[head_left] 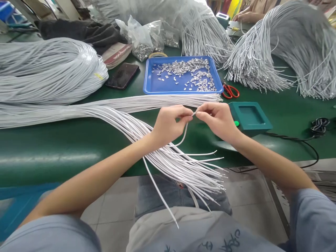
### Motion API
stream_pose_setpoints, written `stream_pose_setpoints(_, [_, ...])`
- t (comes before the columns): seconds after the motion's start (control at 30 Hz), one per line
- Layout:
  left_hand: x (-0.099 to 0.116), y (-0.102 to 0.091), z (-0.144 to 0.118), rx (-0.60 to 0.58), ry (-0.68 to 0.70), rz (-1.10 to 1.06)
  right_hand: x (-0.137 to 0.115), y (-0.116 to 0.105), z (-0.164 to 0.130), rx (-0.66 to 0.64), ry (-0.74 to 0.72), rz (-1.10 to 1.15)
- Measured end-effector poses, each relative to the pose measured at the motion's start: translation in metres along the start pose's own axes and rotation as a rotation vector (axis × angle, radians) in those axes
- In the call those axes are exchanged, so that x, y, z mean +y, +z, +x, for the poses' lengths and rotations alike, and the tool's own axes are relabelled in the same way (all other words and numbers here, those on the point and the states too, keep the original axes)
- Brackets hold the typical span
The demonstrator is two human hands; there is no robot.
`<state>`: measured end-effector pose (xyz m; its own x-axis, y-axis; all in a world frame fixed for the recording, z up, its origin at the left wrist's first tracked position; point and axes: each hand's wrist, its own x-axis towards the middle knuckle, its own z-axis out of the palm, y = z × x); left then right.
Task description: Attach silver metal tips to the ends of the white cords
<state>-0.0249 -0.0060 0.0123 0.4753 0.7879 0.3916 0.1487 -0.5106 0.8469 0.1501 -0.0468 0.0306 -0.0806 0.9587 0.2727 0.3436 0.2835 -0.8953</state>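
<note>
In the head view my left hand (173, 120) pinches a white cable (185, 132) close to its end, and the cable loops down from the fingers into a loose bundle. My right hand (216, 117) is closed at the very tip of that cable, fingertips nearly meeting the left ones. Whether a small metal piece sits between the right fingers is hidden. Below my left forearm the bundle of white cables (189, 168) fans over the table's front edge. A second row of white cables (147, 102) lies straight behind my hands, along a blue tray (183, 92).
Small metal clips (183, 66) lie in the tray. Red-handled scissors (231, 91) and a green device (250, 117) with a black cord (291, 137) are at right. A phone (123, 76), bags of metal parts (143, 45) and big grey cable bundles (265, 49) surround them. Another person's hand (245, 16) shows behind.
</note>
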Motion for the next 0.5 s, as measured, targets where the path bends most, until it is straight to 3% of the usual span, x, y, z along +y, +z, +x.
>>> stream_pose_setpoints(0.1, [-0.013,-0.001,0.000,0.113,0.351,0.283,-0.005,0.003,0.001,-0.252,0.366,0.472])
stream_pose_setpoints(0.17, [-0.017,-0.002,0.002,0.134,0.389,0.327,-0.006,0.003,0.004,-0.292,0.430,0.514])
stream_pose_setpoints(0.27, [-0.009,0.002,0.003,0.125,0.135,0.153,-0.008,-0.008,0.009,-0.039,0.206,0.066])
stream_pose_setpoints(0.33, [-0.001,0.007,0.002,0.015,-0.075,-0.045,-0.008,-0.021,0.011,0.114,0.010,-0.432])
stream_pose_setpoints(0.37, [0.001,0.011,0.001,-0.052,-0.145,-0.120,-0.008,-0.029,0.010,0.129,-0.029,-0.659])
stream_pose_setpoints(0.43, [0.003,0.018,0.001,-0.162,-0.209,-0.194,-0.006,-0.042,0.008,-0.020,-0.007,-0.931])
stream_pose_setpoints(0.5, [0.000,0.025,0.005,-0.201,-0.237,-0.229,-0.002,-0.051,0.005,-0.218,0.027,-1.047])
